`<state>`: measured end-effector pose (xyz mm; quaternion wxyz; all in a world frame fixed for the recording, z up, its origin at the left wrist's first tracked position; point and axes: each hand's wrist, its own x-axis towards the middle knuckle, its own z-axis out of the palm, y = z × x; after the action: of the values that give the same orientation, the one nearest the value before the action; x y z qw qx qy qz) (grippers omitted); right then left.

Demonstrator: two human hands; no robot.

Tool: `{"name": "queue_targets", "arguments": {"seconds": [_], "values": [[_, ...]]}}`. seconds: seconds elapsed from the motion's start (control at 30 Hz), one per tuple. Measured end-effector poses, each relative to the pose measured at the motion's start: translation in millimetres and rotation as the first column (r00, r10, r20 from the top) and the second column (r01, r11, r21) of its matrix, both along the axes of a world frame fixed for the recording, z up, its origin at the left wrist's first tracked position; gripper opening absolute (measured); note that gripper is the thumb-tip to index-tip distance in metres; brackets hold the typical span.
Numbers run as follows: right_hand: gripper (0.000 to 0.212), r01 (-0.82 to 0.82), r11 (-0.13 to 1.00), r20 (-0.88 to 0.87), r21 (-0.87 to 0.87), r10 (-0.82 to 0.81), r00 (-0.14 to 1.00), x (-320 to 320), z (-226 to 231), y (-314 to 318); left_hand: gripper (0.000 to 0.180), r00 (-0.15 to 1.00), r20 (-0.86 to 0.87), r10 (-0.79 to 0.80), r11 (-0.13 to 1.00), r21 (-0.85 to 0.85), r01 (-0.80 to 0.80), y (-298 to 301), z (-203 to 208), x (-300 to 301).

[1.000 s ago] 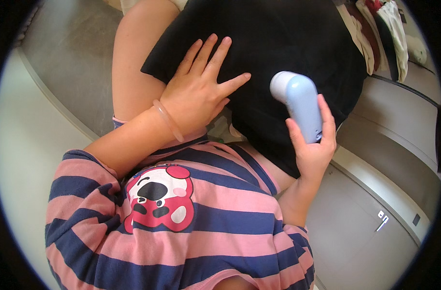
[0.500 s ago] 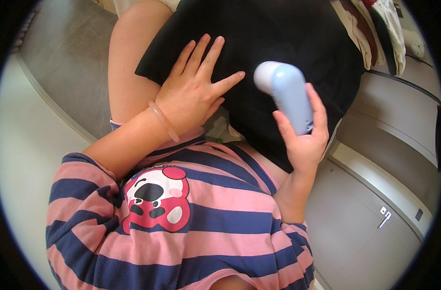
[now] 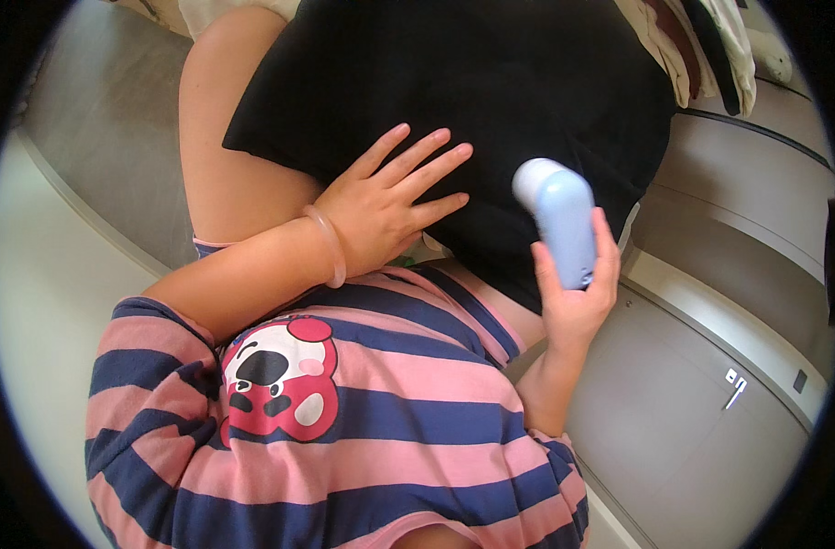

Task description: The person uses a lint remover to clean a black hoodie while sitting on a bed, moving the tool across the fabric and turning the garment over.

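Note:
A black cloth garment (image 3: pixel 454 73) is spread over my lap, its left corner lying on my bare thigh. My left hand (image 3: pixel 381 201) rests flat on its near part, fingers spread, a pale bangle (image 3: pixel 329 245) round the wrist. In my right hand (image 3: pixel 578 297) is a light blue fabric shaver (image 3: pixel 566 224) with a white round head, slightly blurred. The fingers wrap its lower body, and the head faces the cloth at the right. Whether the head touches the cloth cannot be made out.
Several folded clothes (image 3: pixel 724 55), white, brown and dark, hang at the far right. Grey cabinet panels (image 3: pixel 692 403) with a small handle stand to my right. A grey surface (image 3: pixel 107 128) and a pale edge lie to my left.
The fabric shaver in my right hand has moved nearer to me and slightly right. My left hand has slid nearer along the cloth, its fingers now pointing more to the right.

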<state>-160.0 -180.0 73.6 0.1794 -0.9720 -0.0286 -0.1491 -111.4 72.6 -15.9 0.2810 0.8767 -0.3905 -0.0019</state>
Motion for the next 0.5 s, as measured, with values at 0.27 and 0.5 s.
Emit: {"name": "queue_targets", "arguments": {"seconds": [0.27, 0.5], "values": [[0.07, -0.084, 0.995, -0.003, -0.045, 0.084, 0.996, -10, -3, -6, 0.064, 0.999, -0.05, -0.009, 0.999, 0.05, 0.011, -3, 3, -1], [0.071, -0.218, 0.975, -0.012, -0.046, 0.218, 0.976, -12, -7, 3, 0.067, 0.998, -0.058, -0.005, 0.999, 0.05, 0.008, -4, 3, -2]]}}
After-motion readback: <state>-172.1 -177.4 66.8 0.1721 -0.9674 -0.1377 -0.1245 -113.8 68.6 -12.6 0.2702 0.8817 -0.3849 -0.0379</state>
